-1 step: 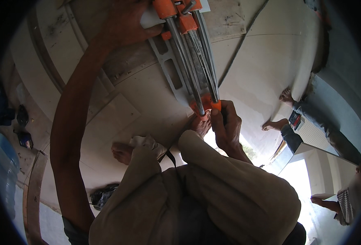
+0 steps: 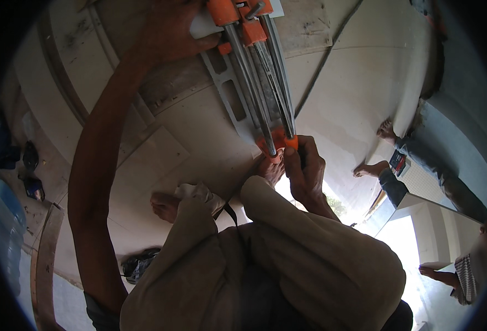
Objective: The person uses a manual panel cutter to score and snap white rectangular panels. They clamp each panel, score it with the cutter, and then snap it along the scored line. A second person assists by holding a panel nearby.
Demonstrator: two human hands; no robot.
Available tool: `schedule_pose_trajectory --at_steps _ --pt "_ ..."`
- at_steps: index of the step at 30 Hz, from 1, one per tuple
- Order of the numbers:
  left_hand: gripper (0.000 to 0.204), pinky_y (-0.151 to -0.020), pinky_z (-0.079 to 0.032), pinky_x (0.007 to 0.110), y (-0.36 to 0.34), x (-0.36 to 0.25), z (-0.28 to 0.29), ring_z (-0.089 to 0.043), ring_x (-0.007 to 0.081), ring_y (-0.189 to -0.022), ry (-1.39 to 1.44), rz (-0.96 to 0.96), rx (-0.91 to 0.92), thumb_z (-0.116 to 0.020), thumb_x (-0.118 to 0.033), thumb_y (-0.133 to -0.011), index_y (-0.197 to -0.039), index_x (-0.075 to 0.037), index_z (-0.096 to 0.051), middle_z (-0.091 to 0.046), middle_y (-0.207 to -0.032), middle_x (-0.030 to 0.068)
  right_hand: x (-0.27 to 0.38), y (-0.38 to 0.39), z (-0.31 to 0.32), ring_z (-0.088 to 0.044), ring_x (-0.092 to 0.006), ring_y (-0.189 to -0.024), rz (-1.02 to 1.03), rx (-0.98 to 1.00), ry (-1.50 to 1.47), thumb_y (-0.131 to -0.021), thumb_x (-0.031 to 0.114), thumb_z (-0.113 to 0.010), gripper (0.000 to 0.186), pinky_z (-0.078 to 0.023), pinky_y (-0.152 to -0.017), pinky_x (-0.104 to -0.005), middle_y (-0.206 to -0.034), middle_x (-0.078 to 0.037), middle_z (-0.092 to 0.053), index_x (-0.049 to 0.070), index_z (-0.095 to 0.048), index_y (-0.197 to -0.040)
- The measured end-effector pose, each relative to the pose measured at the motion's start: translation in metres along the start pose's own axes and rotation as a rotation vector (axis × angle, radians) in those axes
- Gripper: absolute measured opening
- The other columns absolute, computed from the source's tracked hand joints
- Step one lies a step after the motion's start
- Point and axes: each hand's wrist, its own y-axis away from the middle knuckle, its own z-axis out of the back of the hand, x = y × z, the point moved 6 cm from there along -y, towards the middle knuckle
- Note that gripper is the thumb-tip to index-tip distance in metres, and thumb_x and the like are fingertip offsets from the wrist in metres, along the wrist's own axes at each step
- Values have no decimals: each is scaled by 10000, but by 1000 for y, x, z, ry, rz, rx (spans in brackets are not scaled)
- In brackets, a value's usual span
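A manual tile cutter with two steel rails and orange fittings lies on the floor in front of me, running from the top edge toward my feet. At its near end my right hand is closed, thumb and finger pinching the orange end piece. My left hand reaches to the cutter's far left side, thumb stretched out beside a small orange knob. Its fingertips are cut off or dark at the top edge. A pale flat piece, perhaps a tile, shows under the rails between thumb and fingers.
My bare foot stands left of the cutter. At the right another person's denim legs and hands frame a large flat panel. A dark cable crosses the floor. A blue plastic jug and black bag lie leftward.
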Motion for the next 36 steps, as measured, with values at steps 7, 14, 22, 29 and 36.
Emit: schedule_pose_trajectory --at_steps 7,14,22,29,36 --pt "970 -1305 -75 624 44 15 -7 -120 370 -1627 332 75 -307 -785 -356 -811 -1652 -193 -332 -262 -1723 172 -6 -3 -5 -703 -223 -692 -79 17 38 -1081 328 -592 340 -527 -651 -361 -824 -145 -716 19 -611 -1222" --pt "628 -1297 -262 430 99 -20 -21 -415 371 -1517 858 639 -403 -440 6 -948 -1576 -30 -437 -449 -1626 216 -5 -5 -5 -670 -147 -659 -67 69 -96 -1091 307 -584 329 -512 -616 -329 -828 -107 -713 8 -600 -1227" --pt "647 -1314 -199 441 97 -44 -30 -310 351 -1575 749 523 -444 -395 4 -993 -1634 -4 -312 -331 -1680 252 3 -3 -5 -544 -91 -639 -51 44 -134 -1105 285 -550 331 -451 -577 -282 -789 -56 -642 -29 -588 -1203" --pt "625 -1284 -274 480 96 -52 -32 -344 361 -1562 568 456 -477 -453 -72 -1023 -1634 -25 -329 -338 -1680 249 4 -1 -3 -600 -102 -701 -46 42 -116 -1103 284 -554 334 -487 -623 -284 -843 -84 -689 -32 -595 -1205" --pt "428 -889 -552 432 75 -11 -9 -731 307 -975 586 882 -372 -696 -281 -939 -1214 46 -707 -772 -1060 194 -6 -6 -3 -741 -232 -808 54 37 7 -1077 323 -605 349 -553 -716 -355 -948 -163 -767 3 -615 -1217"
